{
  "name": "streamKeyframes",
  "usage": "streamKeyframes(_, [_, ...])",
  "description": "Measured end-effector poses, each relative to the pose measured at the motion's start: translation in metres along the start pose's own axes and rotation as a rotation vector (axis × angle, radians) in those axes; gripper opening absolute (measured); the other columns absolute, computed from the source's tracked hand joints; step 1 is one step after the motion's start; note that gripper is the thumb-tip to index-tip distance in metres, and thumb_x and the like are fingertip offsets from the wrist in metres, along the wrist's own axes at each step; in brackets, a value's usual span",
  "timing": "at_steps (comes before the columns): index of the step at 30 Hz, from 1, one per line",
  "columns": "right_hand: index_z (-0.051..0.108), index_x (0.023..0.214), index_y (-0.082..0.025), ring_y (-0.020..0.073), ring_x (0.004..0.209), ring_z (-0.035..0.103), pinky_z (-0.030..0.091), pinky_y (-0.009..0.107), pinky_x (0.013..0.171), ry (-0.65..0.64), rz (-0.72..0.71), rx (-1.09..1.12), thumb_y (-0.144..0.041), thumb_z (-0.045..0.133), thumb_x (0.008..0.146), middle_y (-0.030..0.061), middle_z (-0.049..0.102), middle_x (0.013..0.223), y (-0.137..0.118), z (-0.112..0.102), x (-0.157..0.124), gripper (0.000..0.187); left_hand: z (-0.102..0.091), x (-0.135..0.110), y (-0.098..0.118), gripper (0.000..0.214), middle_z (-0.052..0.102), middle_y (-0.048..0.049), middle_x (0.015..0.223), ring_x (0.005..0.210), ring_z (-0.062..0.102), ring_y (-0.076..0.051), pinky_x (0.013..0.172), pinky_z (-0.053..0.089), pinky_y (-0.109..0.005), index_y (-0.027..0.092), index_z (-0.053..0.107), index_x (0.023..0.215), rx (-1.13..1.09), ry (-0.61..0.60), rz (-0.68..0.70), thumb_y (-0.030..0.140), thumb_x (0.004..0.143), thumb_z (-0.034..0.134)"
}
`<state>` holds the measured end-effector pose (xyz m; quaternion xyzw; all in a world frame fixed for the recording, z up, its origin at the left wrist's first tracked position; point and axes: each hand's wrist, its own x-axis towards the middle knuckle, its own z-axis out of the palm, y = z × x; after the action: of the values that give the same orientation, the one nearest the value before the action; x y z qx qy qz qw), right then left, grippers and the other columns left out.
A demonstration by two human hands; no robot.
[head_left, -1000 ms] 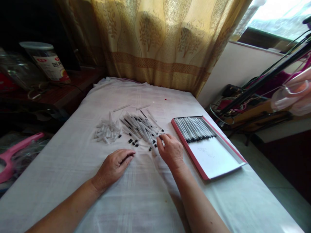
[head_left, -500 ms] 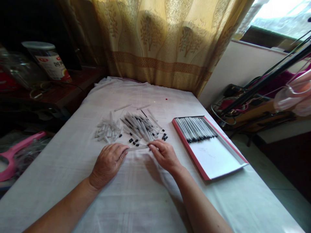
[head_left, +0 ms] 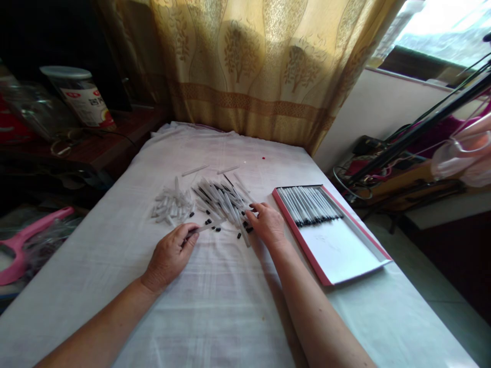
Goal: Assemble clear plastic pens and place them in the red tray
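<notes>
My left hand (head_left: 171, 253) rests on the white cloth and pinches one clear pen barrel (head_left: 203, 229) that points away to the right. My right hand (head_left: 266, 224) lies at the right edge of a pile of clear pen barrels (head_left: 221, 200), fingers curled over small black caps (head_left: 245, 230); what they hold, if anything, is hidden. A heap of short clear pen caps (head_left: 171, 206) lies left of the pile. A flat red-rimmed box (head_left: 347, 255) to the right holds a row of finished pens (head_left: 307, 204).
White cloth covers the table (head_left: 230, 317). A patterned gold curtain (head_left: 245, 71) hangs behind it. On the left stand a plastic jar (head_left: 82, 97) on a dark shelf and a pink tool (head_left: 23, 243). Black rods and cables (head_left: 414, 128) clutter the right side.
My right hand let go of the barrel it held with the left and moved back to the pile's right edge. My left hand now holds that barrel alone.
</notes>
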<state>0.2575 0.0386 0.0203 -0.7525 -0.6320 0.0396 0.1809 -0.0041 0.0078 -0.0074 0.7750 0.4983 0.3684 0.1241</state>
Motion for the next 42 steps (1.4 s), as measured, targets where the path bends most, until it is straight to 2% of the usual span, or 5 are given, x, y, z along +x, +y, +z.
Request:
streamKeyframes(6, [0.077,0.093,-0.025,0.0200,0.082,0.068,0.043,0.027,0.067,0.021,0.037,-0.016,-0.033,0.054,0.090,0.0054,0.074,0.097,0.003,0.000,0.003,0.024,-0.002,0.001,0.002,0.030,0.074,-0.0046,0.095,0.084,0.071,-0.019,0.077,0.056,-0.027,0.021,0.066,0.101,-0.016,-0.011,-0.001,0.042,0.093,0.045])
streamKeyframes(10, [0.075,0.091,-0.021,0.0212,0.079,0.069,0.046,0.030,0.072,0.149,0.072,0.128,-0.030,0.055,0.088,0.0075,0.075,0.090,0.018,-0.005,-0.001,0.022,-0.001,0.000,0.002,0.030,0.075,-0.0043,0.095,0.084,0.071,-0.019,0.076,0.056,-0.027,0.021,0.066,0.102,-0.019,-0.017,-0.006,0.042,0.093,0.046])
streamKeyframes(19, [0.065,0.083,-0.016,0.0137,0.055,0.065,0.044,0.022,0.044,0.520,0.248,1.119,-0.047,0.063,0.081,0.0044,0.071,0.074,0.029,-0.024,-0.016,0.031,-0.001,0.000,0.002,0.030,0.075,-0.0045,0.094,0.083,0.071,-0.019,0.075,0.056,-0.026,0.021,0.066,0.101,-0.012,-0.007,0.022,0.042,0.094,0.046])
streamKeyframes(30, [0.064,0.080,-0.017,0.0118,0.051,0.061,0.044,0.021,0.043,0.325,0.130,1.136,-0.046,0.065,0.081,0.0026,0.070,0.067,0.012,-0.031,-0.027,0.030,-0.003,0.001,0.002,0.031,0.075,-0.0046,0.094,0.083,0.071,-0.019,0.076,0.055,-0.026,0.020,0.067,0.101,-0.011,-0.021,0.001,0.042,0.093,0.046])
streamKeyframes(42, [0.065,0.080,-0.017,0.0119,0.051,0.061,0.044,0.021,0.043,0.292,0.135,1.151,-0.046,0.065,0.081,0.0028,0.070,0.067,0.012,-0.033,-0.028,0.029,-0.004,0.001,0.003,0.032,0.074,-0.0048,0.095,0.086,0.071,-0.020,0.078,0.055,-0.027,0.022,0.066,0.101,-0.031,-0.038,-0.014,0.044,0.093,0.045])
